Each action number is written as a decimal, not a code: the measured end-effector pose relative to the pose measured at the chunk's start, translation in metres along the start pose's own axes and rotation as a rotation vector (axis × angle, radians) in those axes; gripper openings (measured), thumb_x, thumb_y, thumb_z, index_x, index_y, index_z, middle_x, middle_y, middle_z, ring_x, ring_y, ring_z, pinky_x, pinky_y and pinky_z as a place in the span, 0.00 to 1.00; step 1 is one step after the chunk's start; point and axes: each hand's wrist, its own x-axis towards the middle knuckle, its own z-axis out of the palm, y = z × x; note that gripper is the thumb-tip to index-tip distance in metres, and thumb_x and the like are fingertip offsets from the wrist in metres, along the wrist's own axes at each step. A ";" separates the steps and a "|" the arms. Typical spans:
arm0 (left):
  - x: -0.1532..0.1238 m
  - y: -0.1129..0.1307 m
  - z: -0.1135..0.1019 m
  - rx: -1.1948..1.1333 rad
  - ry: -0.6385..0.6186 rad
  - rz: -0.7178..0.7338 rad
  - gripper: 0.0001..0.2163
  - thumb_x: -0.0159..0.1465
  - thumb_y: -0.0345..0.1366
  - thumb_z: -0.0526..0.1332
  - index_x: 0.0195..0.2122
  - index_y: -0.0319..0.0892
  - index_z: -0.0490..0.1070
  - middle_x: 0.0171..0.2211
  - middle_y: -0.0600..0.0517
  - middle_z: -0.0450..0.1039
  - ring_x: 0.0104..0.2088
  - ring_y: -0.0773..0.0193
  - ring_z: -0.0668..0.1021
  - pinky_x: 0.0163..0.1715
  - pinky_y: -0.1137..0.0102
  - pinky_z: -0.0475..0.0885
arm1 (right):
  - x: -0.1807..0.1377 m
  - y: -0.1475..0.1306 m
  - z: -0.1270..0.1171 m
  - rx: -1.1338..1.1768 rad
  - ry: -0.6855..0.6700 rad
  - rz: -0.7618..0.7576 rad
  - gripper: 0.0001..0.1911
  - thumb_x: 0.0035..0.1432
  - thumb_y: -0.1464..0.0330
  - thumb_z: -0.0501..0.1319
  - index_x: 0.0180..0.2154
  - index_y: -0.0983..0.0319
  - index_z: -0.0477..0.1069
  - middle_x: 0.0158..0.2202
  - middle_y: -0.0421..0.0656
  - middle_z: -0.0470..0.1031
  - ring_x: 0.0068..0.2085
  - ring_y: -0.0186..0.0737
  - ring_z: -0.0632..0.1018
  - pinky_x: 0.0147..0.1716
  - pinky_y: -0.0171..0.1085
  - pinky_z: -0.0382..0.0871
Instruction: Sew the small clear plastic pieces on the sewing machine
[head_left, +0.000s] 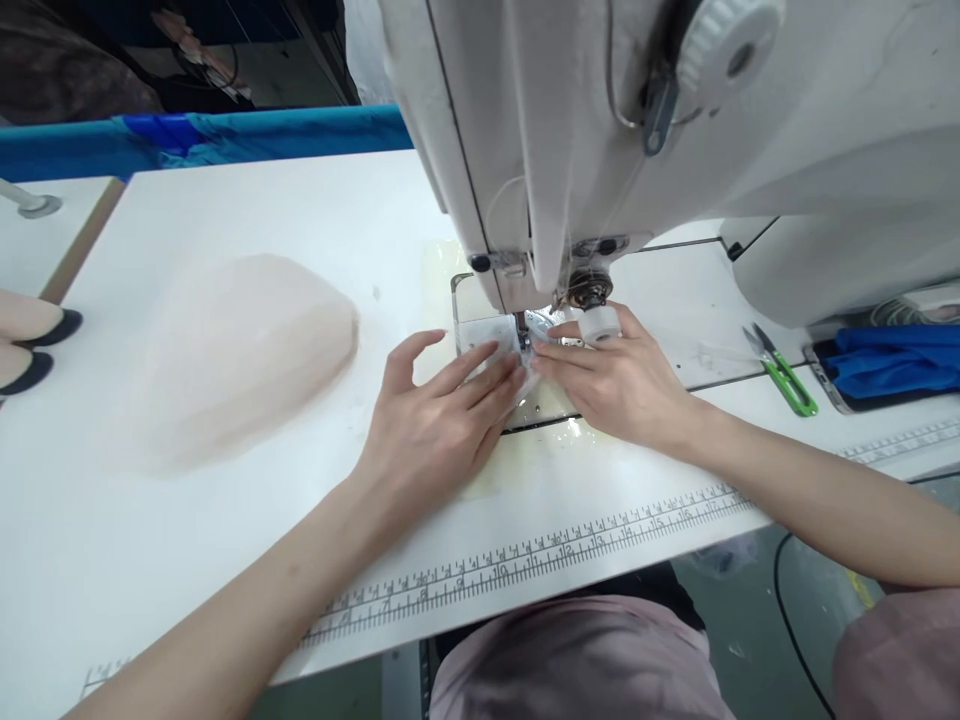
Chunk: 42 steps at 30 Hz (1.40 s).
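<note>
Under the needle area of a white sewing machine (517, 150) both hands work close together. My left hand (442, 420) lies palm down with fingers stretched and the thumb apart, its fingertips pressing a small, thin whitish piece (491, 335) beside the presser foot (523, 335). From the other side, my right hand (622, 385) reaches in with its fingers drawn together by the foot. Whatever those fingers pinch is too small and hidden to make out. Left of my hands, a sheer pale beige piece of fabric (255, 350) rests on the white table (360, 210).
Green-handled snips (786, 375) lie on the right, near a phone (832, 385) partly under blue cloth (900, 360). A printed ruler strip (525, 560) follows the front edge. Two beige pieces with black tips (37, 340) show at far left. Teal cloth (300, 130) borders the back.
</note>
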 end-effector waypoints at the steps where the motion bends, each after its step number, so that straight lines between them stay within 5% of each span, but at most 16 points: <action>1: 0.000 0.001 0.000 0.005 0.002 0.008 0.17 0.67 0.29 0.54 0.55 0.50 0.67 0.51 0.51 0.75 0.53 0.54 0.76 0.56 0.46 0.62 | 0.000 0.000 0.000 -0.008 0.002 -0.007 0.15 0.63 0.78 0.52 0.43 0.61 0.76 0.45 0.39 0.80 0.44 0.39 0.76 0.53 0.47 0.62; 8: 0.001 -0.001 0.000 0.025 0.010 0.048 0.15 0.67 0.29 0.54 0.54 0.43 0.68 0.50 0.48 0.76 0.51 0.56 0.78 0.57 0.48 0.62 | 0.000 0.000 -0.003 -0.043 -0.001 -0.012 0.15 0.63 0.78 0.53 0.41 0.62 0.77 0.45 0.38 0.80 0.46 0.38 0.76 0.58 0.46 0.61; 42: 0.008 -0.008 0.009 0.000 0.062 -0.004 0.13 0.67 0.29 0.55 0.51 0.42 0.71 0.49 0.47 0.76 0.49 0.56 0.79 0.60 0.47 0.57 | 0.002 0.002 0.001 -0.057 -0.077 0.031 0.18 0.63 0.80 0.49 0.46 0.68 0.75 0.44 0.46 0.80 0.50 0.42 0.75 0.62 0.49 0.52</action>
